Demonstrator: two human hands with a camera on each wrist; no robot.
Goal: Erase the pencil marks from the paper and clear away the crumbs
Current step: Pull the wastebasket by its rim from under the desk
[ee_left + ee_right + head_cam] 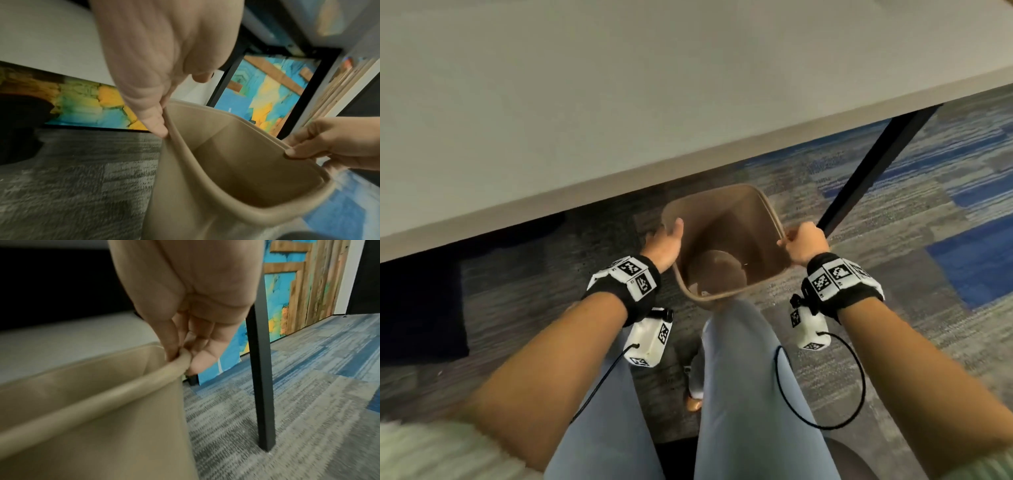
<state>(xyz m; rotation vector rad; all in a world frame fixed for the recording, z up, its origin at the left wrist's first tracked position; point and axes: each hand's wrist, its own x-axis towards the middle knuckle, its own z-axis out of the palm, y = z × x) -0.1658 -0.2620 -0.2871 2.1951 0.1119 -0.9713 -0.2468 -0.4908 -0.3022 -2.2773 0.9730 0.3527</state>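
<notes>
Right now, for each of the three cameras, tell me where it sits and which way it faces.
Head: worn on the head, facing down past the table at the tan bin on the carpet; both forearms and legs show.
Left wrist: faces along the left hand gripping the bin rim; the right hand shows opposite.
Right wrist: faces along the right hand gripping the rim, beside the black table leg.
All three share the bin; head and right wrist share the table leg.

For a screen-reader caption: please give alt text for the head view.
Both hands hold a tan bin by its rim, left hand and right hand on opposite sides, just below a grey table edge. Patterned carpet lies beneath.
</notes>
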